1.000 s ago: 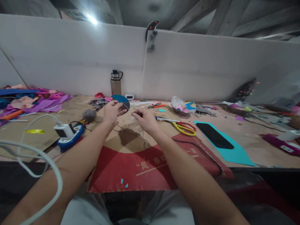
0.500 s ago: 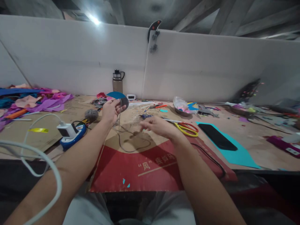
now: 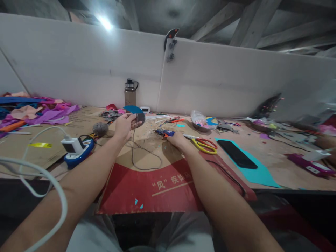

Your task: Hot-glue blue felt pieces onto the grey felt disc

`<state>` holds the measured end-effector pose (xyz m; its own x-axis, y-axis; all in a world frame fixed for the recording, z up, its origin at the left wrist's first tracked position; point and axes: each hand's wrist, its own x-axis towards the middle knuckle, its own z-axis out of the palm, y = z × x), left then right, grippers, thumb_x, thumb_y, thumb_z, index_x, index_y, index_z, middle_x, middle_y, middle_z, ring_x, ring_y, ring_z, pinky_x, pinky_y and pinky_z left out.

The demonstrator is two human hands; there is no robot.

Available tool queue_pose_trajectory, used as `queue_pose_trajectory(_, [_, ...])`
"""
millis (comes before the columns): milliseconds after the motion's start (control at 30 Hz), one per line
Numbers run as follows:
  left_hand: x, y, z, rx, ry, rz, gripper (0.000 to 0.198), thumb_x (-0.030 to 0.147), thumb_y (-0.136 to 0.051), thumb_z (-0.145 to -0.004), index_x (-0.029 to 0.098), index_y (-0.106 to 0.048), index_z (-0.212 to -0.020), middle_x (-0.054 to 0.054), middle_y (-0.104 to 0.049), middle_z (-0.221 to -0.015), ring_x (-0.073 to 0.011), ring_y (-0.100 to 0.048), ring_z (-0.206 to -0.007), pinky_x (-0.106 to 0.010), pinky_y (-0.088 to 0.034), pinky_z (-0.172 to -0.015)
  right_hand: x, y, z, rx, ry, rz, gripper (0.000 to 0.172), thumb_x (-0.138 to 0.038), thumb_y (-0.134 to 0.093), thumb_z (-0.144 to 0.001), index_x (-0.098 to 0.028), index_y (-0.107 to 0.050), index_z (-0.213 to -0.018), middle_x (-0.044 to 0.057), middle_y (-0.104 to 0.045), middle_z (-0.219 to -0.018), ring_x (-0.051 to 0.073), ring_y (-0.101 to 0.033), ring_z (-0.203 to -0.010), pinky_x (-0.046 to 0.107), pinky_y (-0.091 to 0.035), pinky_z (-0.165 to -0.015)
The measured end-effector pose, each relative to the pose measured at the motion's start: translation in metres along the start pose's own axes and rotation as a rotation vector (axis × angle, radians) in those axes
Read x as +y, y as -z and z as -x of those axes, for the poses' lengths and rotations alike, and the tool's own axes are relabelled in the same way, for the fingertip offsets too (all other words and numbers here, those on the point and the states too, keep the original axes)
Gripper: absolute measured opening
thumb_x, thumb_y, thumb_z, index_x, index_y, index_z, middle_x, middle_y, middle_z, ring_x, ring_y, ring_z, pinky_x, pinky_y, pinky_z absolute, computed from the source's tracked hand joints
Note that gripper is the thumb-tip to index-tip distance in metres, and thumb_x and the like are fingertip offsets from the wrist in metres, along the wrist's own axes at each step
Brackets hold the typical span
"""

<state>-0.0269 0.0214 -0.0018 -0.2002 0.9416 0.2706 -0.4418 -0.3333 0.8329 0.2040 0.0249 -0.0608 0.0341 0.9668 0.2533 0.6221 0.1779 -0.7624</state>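
In my left hand [image 3: 127, 126], raised over the board, a blue and grey rounded piece [image 3: 134, 110] is pinched between the fingers. A thin grey yarn [image 3: 147, 151] hangs below it and loops over the cardboard [image 3: 141, 196]. My right hand [image 3: 178, 139] is closed around a blue glue gun [image 3: 164, 132] with an orange trigger, lying low over the cardboard; part of its body is hidden by the fingers. Just right of that hand lie scissors [image 3: 206, 145] with yellow and red handles. A ball of grey yarn [image 3: 100, 128] rests left of my left hand.
A blue power strip [image 3: 78, 155] with a white charger [image 3: 73, 145] and looping white cable [image 3: 61, 199] is at left. At right, a black phone [image 3: 237, 154] lies on turquoise sheet [image 3: 265, 177]. Behind are a bottle [image 3: 130, 94] and a bowl [image 3: 201, 126]. Another person's hand [image 3: 327, 143] shows far right.
My right hand has moved from hovering over the cardboard to the glue gun and closed on it. My left hand still holds the rounded piece. The view has shifted slightly.
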Motion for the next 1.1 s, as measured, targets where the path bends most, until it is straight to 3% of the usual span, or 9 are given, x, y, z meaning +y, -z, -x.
queue_pose_trajectory(167, [-0.002, 0.0, 0.0, 0.011, 0.025, -0.011, 0.013, 0.013, -0.065, -0.067, 0.012, -0.052, -0.071, -0.003, -0.061, -0.067, -0.0108, -0.062, -0.06, -0.031, -0.057, -0.065, -0.004, 0.007, -0.005, 0.067, -0.133, 0.014, 0.011, -0.03, -0.055, -0.065, -0.019, -0.055, -0.066, 0.003, -0.054, -0.055, 0.018, -0.052, -0.056, 0.031, -0.041, -0.055])
queue_pose_trajectory(300, [-0.002, -0.001, 0.001, 0.043, 0.049, -0.021, 0.013, 0.01, -0.064, -0.066, 0.012, -0.051, -0.068, -0.002, -0.06, -0.064, -0.0096, -0.06, -0.056, -0.03, -0.057, -0.063, -0.021, 0.011, 0.003, 0.064, -0.163, -0.274, 0.014, -0.027, -0.053, -0.063, -0.019, -0.051, -0.075, 0.0, -0.051, -0.059, 0.014, -0.05, -0.055, 0.028, -0.043, -0.05])
queue_pose_trajectory(433, [-0.001, -0.001, 0.003, 0.051, 0.061, -0.052, 0.013, 0.01, -0.065, -0.066, 0.012, -0.051, -0.067, -0.002, -0.058, -0.063, -0.0084, -0.057, -0.053, -0.03, -0.057, -0.061, -0.042, 0.012, 0.016, 0.04, -0.084, -0.539, 0.03, -0.02, -0.05, -0.059, -0.02, -0.046, -0.088, -0.002, -0.052, -0.068, 0.011, -0.05, -0.054, 0.026, -0.045, -0.048])
queue_pose_trajectory(533, [-0.001, -0.002, 0.004, 0.038, 0.065, -0.063, 0.012, 0.01, -0.063, -0.068, 0.011, -0.051, -0.064, -0.001, -0.055, -0.06, -0.0082, -0.055, -0.051, -0.029, -0.057, -0.058, -0.054, 0.013, 0.025, -0.035, 0.072, -0.652, 0.034, -0.018, -0.049, -0.059, -0.019, -0.045, -0.094, 0.0, -0.057, -0.079, 0.01, -0.051, -0.057, 0.023, -0.044, -0.046])
queue_pose_trajectory(633, [-0.001, -0.004, 0.005, 0.051, 0.071, -0.072, 0.013, 0.007, -0.061, -0.069, 0.012, -0.051, -0.061, 0.001, -0.052, -0.057, -0.0068, -0.052, -0.048, -0.03, -0.057, -0.058, -0.063, 0.013, 0.034, -0.106, 0.18, -0.663, 0.035, -0.019, -0.05, -0.063, -0.019, -0.046, -0.098, 0.004, -0.06, -0.095, 0.009, -0.051, -0.06, 0.022, -0.043, -0.046])
queue_pose_trajectory(733, [-0.001, -0.007, 0.007, 0.031, 0.077, -0.085, 0.015, 0.007, -0.062, -0.069, 0.012, -0.051, -0.06, 0.002, -0.05, -0.054, -0.0057, -0.049, -0.046, -0.032, -0.057, -0.061, -0.069, 0.011, 0.039, -0.125, 0.23, -0.65, 0.033, -0.022, -0.05, -0.068, -0.019, -0.045, -0.1, 0.004, -0.061, -0.096, 0.008, -0.049, -0.057, 0.021, -0.041, -0.047])
queue_pose_trajectory(900, [-0.003, -0.009, 0.009, -0.024, 0.083, -0.099, 0.017, 0.01, -0.065, -0.069, 0.011, -0.051, -0.059, 0.004, -0.047, -0.054, -0.0052, -0.048, -0.047, -0.035, -0.057, -0.065, -0.068, 0.005, 0.04, -0.059, 0.322, -0.549, 0.033, -0.027, -0.049, -0.076, -0.021, -0.044, -0.108, 0.004, -0.061, -0.097, 0.008, -0.047, -0.057, 0.021, -0.041, -0.049])
queue_pose_trajectory(1100, [-0.01, -0.006, 0.006, -0.096, 0.073, -0.087, 0.013, 0.014, -0.068, -0.068, 0.011, -0.055, -0.066, 0.001, -0.054, -0.064, -0.0074, -0.055, -0.056, -0.036, -0.057, -0.069, -0.066, 0.007, 0.04, -0.007, 0.368, -0.39, 0.031, -0.027, -0.048, -0.079, -0.019, -0.048, -0.109, 0.006, -0.061, -0.099, 0.012, -0.051, -0.065, 0.024, -0.043, -0.055])
